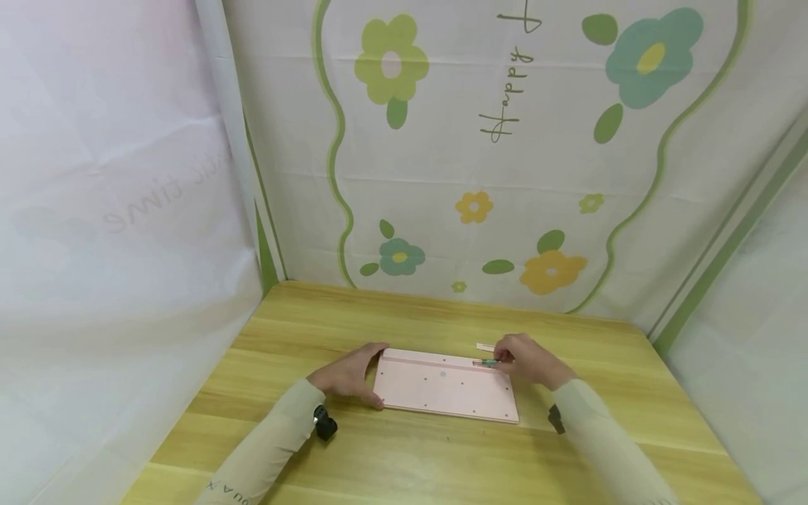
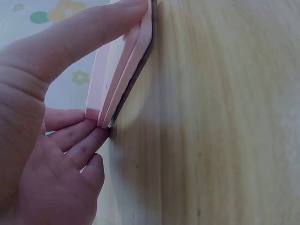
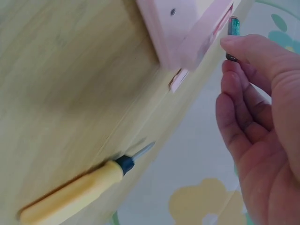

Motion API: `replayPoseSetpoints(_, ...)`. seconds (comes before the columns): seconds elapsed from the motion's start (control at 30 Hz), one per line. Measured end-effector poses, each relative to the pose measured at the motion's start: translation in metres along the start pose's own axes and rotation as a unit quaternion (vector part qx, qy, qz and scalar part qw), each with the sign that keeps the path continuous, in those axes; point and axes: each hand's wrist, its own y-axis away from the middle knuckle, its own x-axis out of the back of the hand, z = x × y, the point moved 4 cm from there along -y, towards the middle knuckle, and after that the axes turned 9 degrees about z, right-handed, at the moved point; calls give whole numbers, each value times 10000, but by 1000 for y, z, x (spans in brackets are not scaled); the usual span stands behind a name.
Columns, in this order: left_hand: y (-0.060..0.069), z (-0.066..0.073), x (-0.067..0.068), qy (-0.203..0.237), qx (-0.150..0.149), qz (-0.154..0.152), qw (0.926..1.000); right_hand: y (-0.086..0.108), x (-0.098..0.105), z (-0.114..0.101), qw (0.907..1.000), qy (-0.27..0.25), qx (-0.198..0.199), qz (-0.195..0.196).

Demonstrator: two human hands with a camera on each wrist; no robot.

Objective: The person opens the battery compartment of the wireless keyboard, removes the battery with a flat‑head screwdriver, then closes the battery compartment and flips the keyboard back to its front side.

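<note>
A pink keyboard (image 1: 442, 393) lies underside up on the wooden table, with small screws dotted over it. My left hand (image 1: 350, 375) grips its left end, thumb at the near corner and fingers at the far one; the left wrist view shows the layered pink edge between them. Above a narrow battery slot in the raised far strip, my right hand (image 1: 527, 359) pinches a small green battery (image 3: 234, 27) between thumb and fingers. The battery's lower end is dark. A thin pale pink cover (image 1: 485, 347) lies on the table just beyond the keyboard.
A screwdriver (image 3: 75, 192) with a yellow handle and black collar lies on the table near my right hand; the hand hides it in the head view. Flower-printed cloth (image 1: 442, 175) hangs behind the table's far edge, and pale cloth hangs at both sides.
</note>
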Motion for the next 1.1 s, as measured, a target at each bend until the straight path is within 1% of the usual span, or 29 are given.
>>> replayPoseSetpoints(0.07, 0, 0, 0, -3, -14, -6, 10000, 4, 5, 4, 10000, 13, 9, 86)
replayPoseSetpoints(0.2, 0, 0, 1, 40, -54, -45, 10000, 10, 14, 13, 9996, 37, -101, 270)
replayPoseSetpoints(0.27, 0, -1, 1, 60, -62, -60, 9999, 12, 18, 18, 9992, 69, -64, 398)
replayPoseSetpoints(0.47, 0, -2, 1, 30, -50, -67, 10000, 12, 24, 34, 9970, 268, -187, 705)
replayPoseSetpoints(0.6, -1, -3, 0, 7, -53, -43, 10000, 8, 26, 45, 9947, 483, -245, 875)
replayPoseSetpoints(0.8, -1, -1, -1, 10, -76, -60, 10000, -1, 22, 63, 9921, 584, -247, 1084)
replayPoseSetpoints(0.87, -1, 0, 0, 22, -70, -62, 10000, -6, 21, 68, 9919, 580, -277, 1092)
replayPoseSetpoints(1.03, 0, 0, 1, 82, -62, -48, 9999, -18, 16, 75, 9922, 534, -492, 1016)
replayPoseSetpoints(1.1, 0, -1, 1, 68, -61, -41, 9999, -21, 12, 78, 9923, 542, -493, 1002)
